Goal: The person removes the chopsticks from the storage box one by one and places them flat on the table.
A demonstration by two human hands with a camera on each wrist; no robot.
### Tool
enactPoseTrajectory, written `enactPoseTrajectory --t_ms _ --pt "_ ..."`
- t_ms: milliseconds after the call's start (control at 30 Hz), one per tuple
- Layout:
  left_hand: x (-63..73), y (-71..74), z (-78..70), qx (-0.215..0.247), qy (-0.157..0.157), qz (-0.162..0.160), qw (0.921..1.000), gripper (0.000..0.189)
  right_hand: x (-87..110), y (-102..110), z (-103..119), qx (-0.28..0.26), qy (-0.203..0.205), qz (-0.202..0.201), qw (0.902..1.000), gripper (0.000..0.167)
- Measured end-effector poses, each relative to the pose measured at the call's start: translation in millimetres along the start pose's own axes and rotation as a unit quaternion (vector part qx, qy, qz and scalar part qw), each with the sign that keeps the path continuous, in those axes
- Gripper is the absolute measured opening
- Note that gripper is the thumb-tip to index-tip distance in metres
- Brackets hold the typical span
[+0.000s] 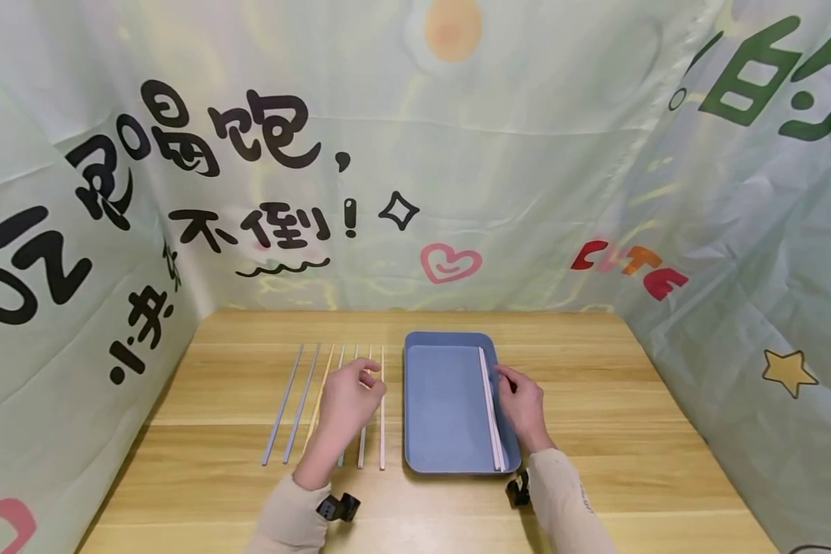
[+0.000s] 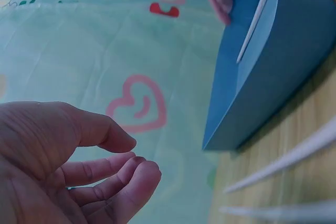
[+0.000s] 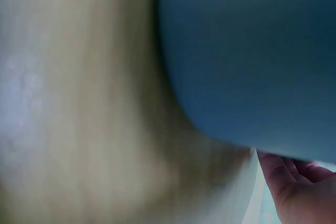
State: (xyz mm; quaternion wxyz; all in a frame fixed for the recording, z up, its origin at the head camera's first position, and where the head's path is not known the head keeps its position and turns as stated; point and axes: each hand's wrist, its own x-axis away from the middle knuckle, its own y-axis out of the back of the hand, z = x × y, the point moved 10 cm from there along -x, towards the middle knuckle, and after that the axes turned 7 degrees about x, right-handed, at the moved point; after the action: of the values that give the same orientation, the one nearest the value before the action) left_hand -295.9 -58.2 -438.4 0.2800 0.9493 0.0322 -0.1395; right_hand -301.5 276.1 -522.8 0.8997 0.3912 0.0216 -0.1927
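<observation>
My left hand hovers over a row of chopsticks, its fingers loosely bent and nothing between thumb and fingertips in the left wrist view. Two bluish chopsticks lie left of it, and a pale pinkish chopstick lies to its right. Yellow and teal ones are partly hidden under the hand and forearm. Inside the blue tray, a pale pair of chopsticks lies lengthwise along the right side. My right hand is at the tray's right rim, fingers loosely bent, with no chopstick in it.
The wooden table carries the tray right of the chopstick row. A printed cloth hangs behind the table and along both sides. Each wrist wears a small black camera.
</observation>
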Motion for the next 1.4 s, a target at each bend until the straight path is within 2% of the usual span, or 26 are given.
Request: enactPoseTrajectory --t_ms 267,400,533,733,900,1100,1400 --pt "5.3 -59.1 -21.9 0.054 -0.032 0.057 0.9965 0.022 1.0 0.4 0.3 0.000 -0.003 0.004 1.0000 0.033" --pt "10.1 -88.4 -32.0 0.060 -0.044 0.080 0.9939 0.021 1.0 0.1 -0.1 0.002 -0.002 0.006 1.0000 0.034" --pt "16.1 -117.5 -39.2 0.061 -0.038 0.110 0.9913 0.019 0.2 -1.0 -2.4 0.004 -0.005 0.011 0.9999 0.034" --pt "29.0 -156.1 -41.5 0.054 -0.024 0.148 0.9873 0.016 -0.5 0.2 -1.8 0.008 -0.002 0.001 1.0000 0.033" --pt "35.7 -173.1 -37.5 0.061 0.012 0.160 0.9852 0.013 0.0 0.7 -0.3 0.006 0.003 -0.010 0.9999 0.031" --pt "39.3 -186.3 -30.7 0.047 0.049 0.166 0.9837 0.016 0.3 2.5 0.9 -0.001 0.012 -0.015 0.9998 0.032" --pt "39.0 -197.0 -31.0 0.033 0.064 0.160 0.9845 0.018 0.2 1.8 0.2 0.002 0.015 -0.020 0.9997 0.031"
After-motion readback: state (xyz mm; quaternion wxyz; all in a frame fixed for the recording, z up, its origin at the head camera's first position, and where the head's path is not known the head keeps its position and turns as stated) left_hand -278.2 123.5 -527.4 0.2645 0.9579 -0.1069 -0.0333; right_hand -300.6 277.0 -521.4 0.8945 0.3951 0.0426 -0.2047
